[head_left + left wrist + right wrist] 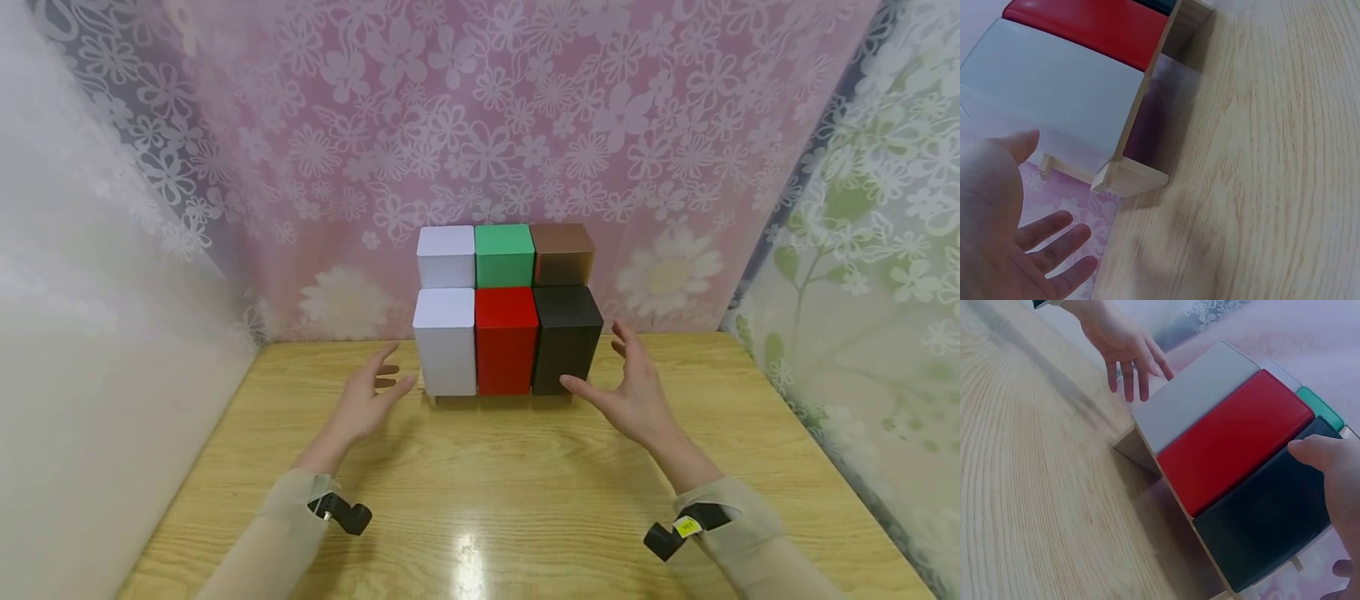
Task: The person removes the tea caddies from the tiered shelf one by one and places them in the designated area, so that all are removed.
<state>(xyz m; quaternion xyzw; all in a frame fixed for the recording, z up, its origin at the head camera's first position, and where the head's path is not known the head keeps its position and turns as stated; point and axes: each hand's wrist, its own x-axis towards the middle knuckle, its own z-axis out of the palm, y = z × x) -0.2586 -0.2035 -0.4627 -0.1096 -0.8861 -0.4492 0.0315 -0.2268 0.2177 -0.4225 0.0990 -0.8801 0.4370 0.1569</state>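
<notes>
On a low wooden stand, a white box, a red box and a black box stand side by side. Behind them, a second white box, a green box and a brown box show above the front row. My left hand is beside the front white box, thumb and fingers spread with nothing between them. At the other end, my right hand spreads around the black box's side. Its thumb overlaps the black front in the head view, and no grip shows.
The stand rests on a wood-grain table, near its back edge. Behind it hangs a pink flowered curtain, with a pale curtain at left and a leafy patterned one at right. Both wrists carry black camera straps.
</notes>
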